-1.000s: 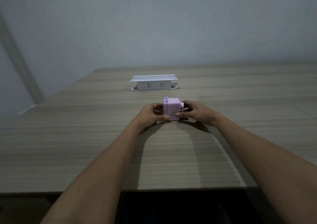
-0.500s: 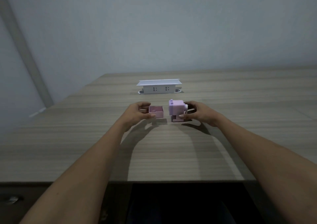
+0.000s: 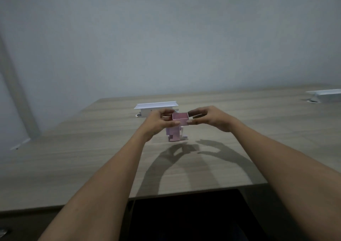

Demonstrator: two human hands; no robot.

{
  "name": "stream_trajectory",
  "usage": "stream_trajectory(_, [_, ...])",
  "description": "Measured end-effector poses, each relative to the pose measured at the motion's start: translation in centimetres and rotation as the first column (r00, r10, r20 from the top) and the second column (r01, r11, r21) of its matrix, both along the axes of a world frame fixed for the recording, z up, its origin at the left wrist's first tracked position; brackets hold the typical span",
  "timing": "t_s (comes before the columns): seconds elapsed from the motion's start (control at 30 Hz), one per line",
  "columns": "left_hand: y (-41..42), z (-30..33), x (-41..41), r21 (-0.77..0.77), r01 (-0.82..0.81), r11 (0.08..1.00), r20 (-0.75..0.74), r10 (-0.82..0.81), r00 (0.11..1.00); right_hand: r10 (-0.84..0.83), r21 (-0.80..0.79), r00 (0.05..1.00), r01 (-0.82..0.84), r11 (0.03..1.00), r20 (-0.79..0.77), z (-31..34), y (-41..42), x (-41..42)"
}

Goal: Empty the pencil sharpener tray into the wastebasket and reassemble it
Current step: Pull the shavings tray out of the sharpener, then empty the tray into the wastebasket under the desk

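Note:
A small pink open-topped tray (image 3: 180, 119) is held up in the air between both hands. My left hand (image 3: 158, 121) pinches its left end and my right hand (image 3: 208, 118) pinches its right end. Below them, the purple pencil sharpener body (image 3: 173, 134) stands alone on the wooden table (image 3: 92, 148), its white crank (image 3: 183, 134) on its right side. The upper part of the body is hidden behind my left hand. What lies inside the tray is too small to tell. No wastebasket is in view.
A white socket box (image 3: 156, 107) with a raised lid sits on the table behind my hands. A second white box (image 3: 326, 95) is at the far right edge. The table's near edge (image 3: 184, 192) runs over a dark space below.
The tray came out of the sharpener body to the left, then rose above it. My right hand let go of the body and took hold of the tray's right end.

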State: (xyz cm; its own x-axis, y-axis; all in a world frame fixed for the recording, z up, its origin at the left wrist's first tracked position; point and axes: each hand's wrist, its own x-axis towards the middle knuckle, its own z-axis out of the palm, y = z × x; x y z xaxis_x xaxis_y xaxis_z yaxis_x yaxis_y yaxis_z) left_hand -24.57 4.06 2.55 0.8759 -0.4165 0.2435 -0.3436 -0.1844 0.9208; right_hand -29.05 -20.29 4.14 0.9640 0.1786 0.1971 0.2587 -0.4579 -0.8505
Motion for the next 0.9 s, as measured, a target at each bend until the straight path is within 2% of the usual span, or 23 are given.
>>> stream_trajectory(0.3, [-8.9,2.2,-3.0,-0.018,0.145,0.989,0.097,-0.143,0.985,-0.11,0.018,0.992,0.109,0.994,0.064,1.5,-7.2,-6.1])
stream_trajectory(0.47, [-15.1,2.2,-5.5,-0.052,0.259,0.965,0.085,-0.254,0.963,-0.225,0.018,0.971,0.225,0.974,0.084,2.0,-12.5,-11.3])
stream_trajectory(0.9, [-30.9,-1.9,-16.2,-0.057,0.548,0.835,0.05,-0.545,0.837,-0.55,0.019,0.835,0.549,0.835,-0.001,-1.1,-24.5,-27.2])
